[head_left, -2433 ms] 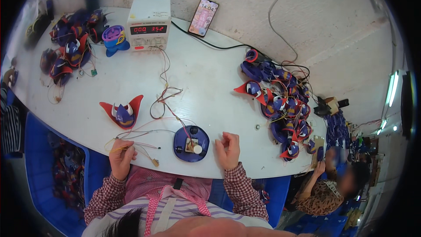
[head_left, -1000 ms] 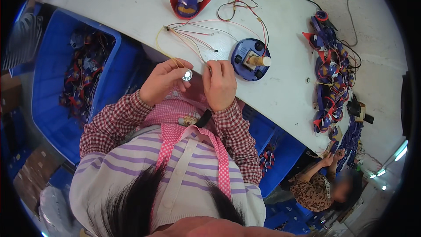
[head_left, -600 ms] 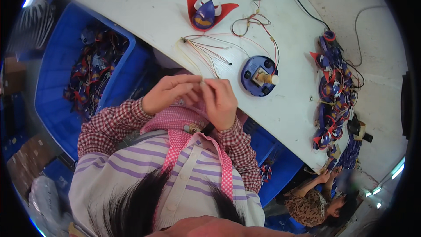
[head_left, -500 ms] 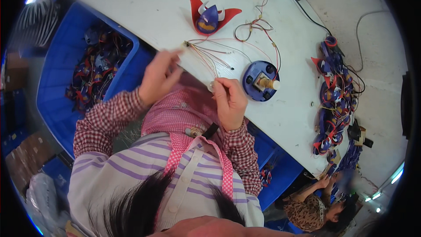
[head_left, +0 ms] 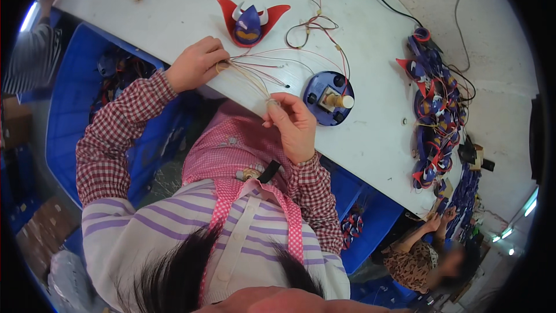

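My left hand (head_left: 200, 64) is closed at the table's near edge, its fingertips pinching one end of a bundle of thin wires (head_left: 250, 72). My right hand (head_left: 293, 123) pinches the bundle's other end near its fingertips; what sits at that end is mostly covered by the fingers. Wires from the bundle spread over the white table. Just beyond stands a small blue figure head (head_left: 248, 25) with white horns and a red collar. Right of the hands lies a round blue base (head_left: 328, 98) with a pale cylindrical part on it, joined by red and black wires.
A row of similar blue and red figures (head_left: 431, 110) lies along the table's right side. A blue bin (head_left: 63, 122) holding more pieces stands at left. A looped cable (head_left: 313, 26) lies on the white table (head_left: 370, 150). Two other people are nearby, one at lower right (head_left: 411, 264).
My left hand, apart from the wires before, has closed on the end of the bundle. My right hand still pinches its end, now with the small round piece covered. The whole view has shifted.
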A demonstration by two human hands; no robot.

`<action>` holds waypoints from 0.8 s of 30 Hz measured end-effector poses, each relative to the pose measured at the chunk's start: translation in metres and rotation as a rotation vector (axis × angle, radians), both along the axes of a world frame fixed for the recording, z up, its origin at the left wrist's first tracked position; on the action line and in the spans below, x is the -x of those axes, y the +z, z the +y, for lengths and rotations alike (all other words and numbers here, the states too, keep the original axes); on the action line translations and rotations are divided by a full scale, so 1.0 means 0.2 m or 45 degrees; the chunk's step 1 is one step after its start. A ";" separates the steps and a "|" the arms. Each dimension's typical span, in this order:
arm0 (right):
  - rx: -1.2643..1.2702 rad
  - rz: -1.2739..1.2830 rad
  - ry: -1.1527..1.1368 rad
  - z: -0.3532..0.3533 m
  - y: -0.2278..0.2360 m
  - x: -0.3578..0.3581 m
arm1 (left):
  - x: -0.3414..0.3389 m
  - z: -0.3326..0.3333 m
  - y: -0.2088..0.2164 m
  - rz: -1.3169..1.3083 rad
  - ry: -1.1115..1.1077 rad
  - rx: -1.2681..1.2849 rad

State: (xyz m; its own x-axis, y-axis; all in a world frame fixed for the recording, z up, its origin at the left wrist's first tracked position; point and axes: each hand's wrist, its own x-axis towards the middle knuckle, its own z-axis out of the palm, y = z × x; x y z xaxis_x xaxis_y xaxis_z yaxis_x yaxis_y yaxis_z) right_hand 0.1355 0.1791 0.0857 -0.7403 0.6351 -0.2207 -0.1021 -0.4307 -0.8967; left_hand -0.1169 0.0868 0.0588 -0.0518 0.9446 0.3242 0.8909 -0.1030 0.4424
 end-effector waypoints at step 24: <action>-0.745 -0.171 0.022 0.01 -0.14 0.00 | 0.02 0.01 -0.01 -0.127 -0.066 -0.056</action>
State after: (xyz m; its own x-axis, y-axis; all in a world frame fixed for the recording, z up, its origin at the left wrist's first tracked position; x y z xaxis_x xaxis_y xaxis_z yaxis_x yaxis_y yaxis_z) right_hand 0.1361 0.1803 0.0585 -0.7414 0.6675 0.0696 0.0314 0.1381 -0.9899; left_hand -0.1217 0.0880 0.0572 -0.0373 0.9317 0.3612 0.8356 -0.1692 0.5227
